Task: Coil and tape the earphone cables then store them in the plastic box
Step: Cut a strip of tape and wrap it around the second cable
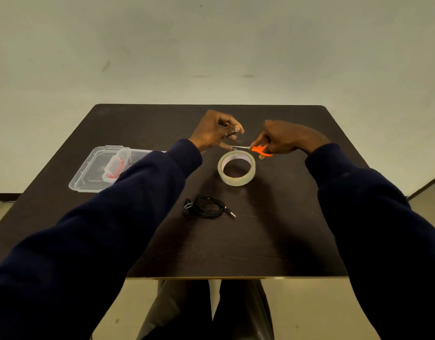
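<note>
Sleeves (113, 217) extend beyond coiled earphone cable (206, 208); right hand (285, 138) clamps orange scissors (260, 150), left hand (214, 130) pinches barely discernible tape strip (236, 130); plastic box (89, 173) half hidden.

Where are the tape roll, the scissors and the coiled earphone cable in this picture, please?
tape roll (237, 179): head view, on the near outer wall of the roll.
scissors (259, 150): head view, on the orange handle.
earphone cable (211, 213): head view, on the near strands of the coil.
</note>
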The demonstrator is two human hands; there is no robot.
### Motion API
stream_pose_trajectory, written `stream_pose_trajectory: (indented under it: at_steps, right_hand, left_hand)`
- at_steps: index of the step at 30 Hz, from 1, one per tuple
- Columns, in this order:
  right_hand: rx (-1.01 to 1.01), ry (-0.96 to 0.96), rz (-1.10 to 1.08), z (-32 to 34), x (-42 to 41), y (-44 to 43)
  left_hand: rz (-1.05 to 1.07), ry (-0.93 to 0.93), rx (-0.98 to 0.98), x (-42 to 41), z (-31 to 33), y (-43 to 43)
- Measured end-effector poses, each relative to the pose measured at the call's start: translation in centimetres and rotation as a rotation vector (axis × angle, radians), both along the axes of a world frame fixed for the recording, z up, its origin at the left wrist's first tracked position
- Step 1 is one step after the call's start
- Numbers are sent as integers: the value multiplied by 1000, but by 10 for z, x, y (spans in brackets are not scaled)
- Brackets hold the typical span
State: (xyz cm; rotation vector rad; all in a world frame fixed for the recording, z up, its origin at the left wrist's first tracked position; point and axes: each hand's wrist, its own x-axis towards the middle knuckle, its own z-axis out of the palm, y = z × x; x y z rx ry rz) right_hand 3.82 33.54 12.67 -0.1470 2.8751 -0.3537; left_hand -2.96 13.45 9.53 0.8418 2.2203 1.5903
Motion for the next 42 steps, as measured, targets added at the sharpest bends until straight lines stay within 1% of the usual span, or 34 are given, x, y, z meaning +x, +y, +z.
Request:
stream_pose_trajectory:
  at_steps: [3, 6, 8, 11, 13, 15, 17, 20, 21, 22, 24, 26, 27, 29, 32, 37, 42]
  right_hand:
    - [-15, 45, -113, -11, 8, 13]
    - [48, 88, -268, -31, 19, 23]
    - [50, 106, -371, -45, 23, 22]
    - [33, 160, -431, -58, 24, 10]
    - [81, 244, -415, -64, 22, -1]
    - [173, 310, -371, -70, 23, -10]
    - [252, 305, -331, -73, 24, -18]
    - [272, 272, -323, -73, 30, -25]
    - [262, 313, -329, -73, 34, -29]
    - [219, 393, -323, -74, 37, -34]
    - [29, 546, -232, -78, 47, -50]
    - [-98, 525, -95, -86, 55, -67]
    - [-108, 501, -78, -93, 57, -73]
    - [-109, 516, -128, -103, 60, -74]
    - [-23, 570, -179, -110, 59, -65]
    - [68, 639, -110, -112, 58, -48]
    - [158, 701, -182, -111, 59, -30]
  left_hand:
    - [95, -48, 49, -2, -2, -6]
    - [184, -102, 89, -5, -9, -15]
    - [210, -127, 94, -4, -14, -20]
    - [238, -148, 122, -1, -20, -24]
    - [249, -159, 145, 1, -21, -28]
    - [252, -162, 167, 2, -22, -31]
    - [258, -160, 183, 2, -21, -36]
    - [263, -171, 215, 2, -23, -45]
    - [268, -176, 227, 2, -24, -47]
    - [275, -178, 235, 3, -26, -50]
    - [283, -183, 245, 6, -29, -54]
    - [289, -188, 255, 10, -32, -58]
    - [295, -180, 258, 12, -33, -58]
    - [306, -158, 271, 17, -32, -58]
    - [309, -134, 295, 24, -27, -59]
    - [275, -91, 310, 30, -18, -59]
    - [268, -83, 311, 31, -21, -63]
